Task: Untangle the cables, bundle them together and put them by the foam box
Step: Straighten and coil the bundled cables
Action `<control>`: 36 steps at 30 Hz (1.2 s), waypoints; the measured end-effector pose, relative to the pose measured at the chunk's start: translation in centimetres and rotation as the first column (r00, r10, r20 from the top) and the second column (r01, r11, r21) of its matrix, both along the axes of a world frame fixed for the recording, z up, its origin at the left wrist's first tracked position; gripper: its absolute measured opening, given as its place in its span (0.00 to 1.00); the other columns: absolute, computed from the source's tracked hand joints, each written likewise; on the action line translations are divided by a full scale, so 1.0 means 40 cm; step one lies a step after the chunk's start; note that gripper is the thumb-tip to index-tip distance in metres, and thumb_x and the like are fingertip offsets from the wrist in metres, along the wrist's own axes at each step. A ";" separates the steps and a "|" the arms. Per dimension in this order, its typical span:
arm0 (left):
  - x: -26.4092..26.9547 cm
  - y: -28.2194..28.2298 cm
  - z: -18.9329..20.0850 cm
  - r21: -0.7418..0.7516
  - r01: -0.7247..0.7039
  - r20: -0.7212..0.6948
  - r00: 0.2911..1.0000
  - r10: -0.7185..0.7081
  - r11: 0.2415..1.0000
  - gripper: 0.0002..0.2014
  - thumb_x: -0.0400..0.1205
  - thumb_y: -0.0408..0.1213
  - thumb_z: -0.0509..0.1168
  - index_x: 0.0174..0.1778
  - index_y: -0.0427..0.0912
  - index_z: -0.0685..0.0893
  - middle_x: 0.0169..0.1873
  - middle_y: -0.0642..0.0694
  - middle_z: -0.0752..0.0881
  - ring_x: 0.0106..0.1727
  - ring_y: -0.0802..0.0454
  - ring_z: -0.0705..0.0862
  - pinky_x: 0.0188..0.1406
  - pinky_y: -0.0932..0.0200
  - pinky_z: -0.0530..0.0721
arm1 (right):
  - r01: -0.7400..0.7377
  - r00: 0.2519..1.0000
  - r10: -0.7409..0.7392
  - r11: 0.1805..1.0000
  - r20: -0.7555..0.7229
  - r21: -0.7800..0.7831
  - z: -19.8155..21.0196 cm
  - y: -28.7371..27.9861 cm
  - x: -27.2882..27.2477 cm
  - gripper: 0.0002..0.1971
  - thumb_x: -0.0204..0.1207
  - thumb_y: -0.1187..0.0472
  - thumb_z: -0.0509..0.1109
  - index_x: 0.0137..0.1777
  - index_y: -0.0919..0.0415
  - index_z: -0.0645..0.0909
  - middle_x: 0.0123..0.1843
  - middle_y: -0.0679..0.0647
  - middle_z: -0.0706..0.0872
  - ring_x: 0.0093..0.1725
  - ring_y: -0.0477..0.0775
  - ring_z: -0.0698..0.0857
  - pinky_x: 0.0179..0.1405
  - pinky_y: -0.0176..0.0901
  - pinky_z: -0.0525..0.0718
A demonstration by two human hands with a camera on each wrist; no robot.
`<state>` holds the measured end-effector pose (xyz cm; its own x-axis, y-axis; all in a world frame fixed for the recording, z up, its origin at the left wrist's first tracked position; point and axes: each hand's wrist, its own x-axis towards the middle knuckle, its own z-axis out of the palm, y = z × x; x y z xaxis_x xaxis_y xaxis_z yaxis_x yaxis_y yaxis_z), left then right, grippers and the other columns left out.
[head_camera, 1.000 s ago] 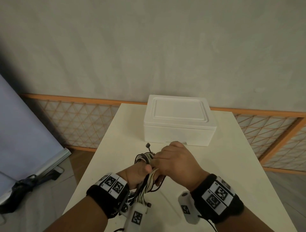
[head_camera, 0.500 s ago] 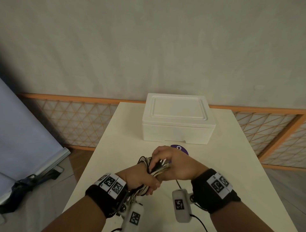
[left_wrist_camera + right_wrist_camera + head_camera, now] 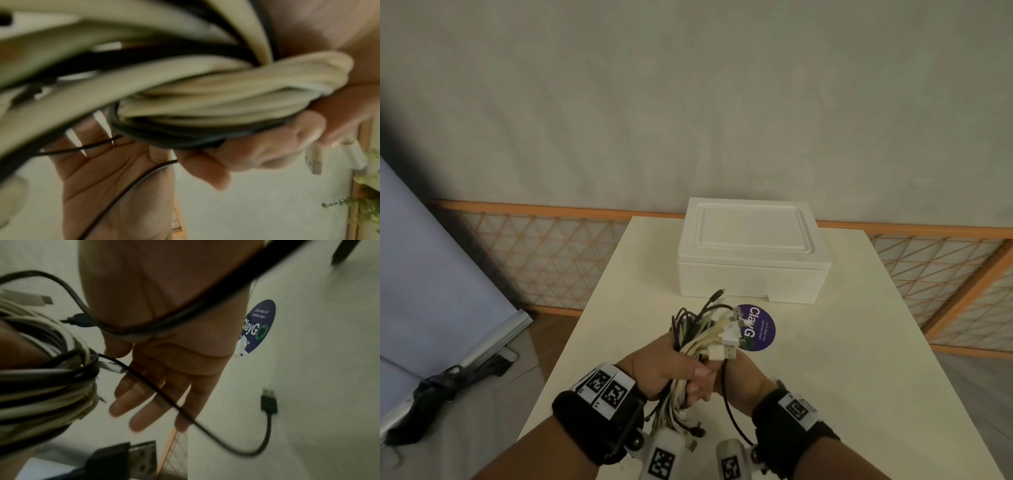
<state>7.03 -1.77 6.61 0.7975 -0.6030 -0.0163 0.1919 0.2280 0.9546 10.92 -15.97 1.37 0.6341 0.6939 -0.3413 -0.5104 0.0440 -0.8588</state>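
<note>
White and black cables [image 3: 702,339] clamped in left hand [image 3: 661,368]; right hand [image 3: 164,340], fingers straight, guides 1 black cable [image 3: 205,426] round.

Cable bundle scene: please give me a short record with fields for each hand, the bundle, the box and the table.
left hand: grips the cable bundle, fingers curled round it
right hand: open, fingers straight, a thin black cable running across it
cable bundle: white and black cables, held above the table, plugs sticking out
foam box: closed, at the far end, behind the bundle
table: pale top, carries a round purple sticker
</note>
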 end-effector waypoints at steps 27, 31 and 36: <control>0.023 -0.007 -0.023 0.136 -0.765 -0.186 0.605 0.774 0.630 0.11 0.83 0.24 0.57 0.35 0.31 0.80 0.23 0.37 0.83 0.26 0.47 0.82 0.42 0.51 0.78 | 0.206 0.499 0.554 0.671 0.666 -0.712 0.067 -0.010 -0.029 0.13 0.83 0.58 0.58 0.45 0.64 0.80 0.35 0.51 0.74 0.41 0.57 0.79 0.32 0.36 0.72; 0.028 0.002 -0.013 0.075 -0.774 -0.205 0.605 0.769 0.629 0.10 0.82 0.27 0.57 0.36 0.33 0.79 0.23 0.38 0.82 0.26 0.45 0.81 0.38 0.52 0.79 | 0.131 0.800 0.261 0.803 0.540 -0.581 0.082 -0.007 -0.034 0.09 0.80 0.61 0.63 0.58 0.60 0.78 0.44 0.53 0.85 0.36 0.53 0.85 0.24 0.38 0.81; 0.027 -0.003 -0.018 0.093 -0.781 -0.218 0.589 0.778 0.618 0.08 0.83 0.26 0.57 0.39 0.33 0.78 0.24 0.39 0.84 0.28 0.47 0.83 0.34 0.55 0.82 | 0.173 0.858 0.135 0.833 0.495 -0.526 0.088 -0.007 -0.032 0.09 0.75 0.58 0.72 0.50 0.60 0.78 0.34 0.53 0.88 0.26 0.44 0.82 0.18 0.28 0.73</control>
<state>8.10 -1.88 5.89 0.9377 0.2460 -0.2455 0.1324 0.4004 0.9067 9.63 -16.24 4.89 0.8290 0.4802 -0.2867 -0.0153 -0.4930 -0.8699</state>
